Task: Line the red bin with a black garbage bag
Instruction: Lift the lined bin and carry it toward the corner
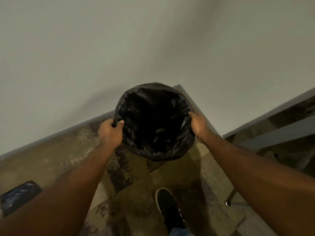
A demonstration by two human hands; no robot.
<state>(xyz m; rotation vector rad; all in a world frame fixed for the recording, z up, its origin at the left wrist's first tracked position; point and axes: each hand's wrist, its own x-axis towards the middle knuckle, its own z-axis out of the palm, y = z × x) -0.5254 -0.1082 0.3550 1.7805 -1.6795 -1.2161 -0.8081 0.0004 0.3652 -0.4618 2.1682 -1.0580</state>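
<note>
Black garbage bag (154, 123), left hand (110, 133) pinching rim, right hand (199, 124) gripping rim

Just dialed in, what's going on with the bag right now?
A person stands over the bin in a corner, both hands on the black garbage bag. The left hand pinches a fold of the bag's edge on one side; the right hand presses on the opposite side. The bag is open and draped over the rim all round, so no red shows. A dark packet lies on the floor to the left.

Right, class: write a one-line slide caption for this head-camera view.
Both hands, left and right, stretch a black garbage bag open over the bin in a corner.
</note>
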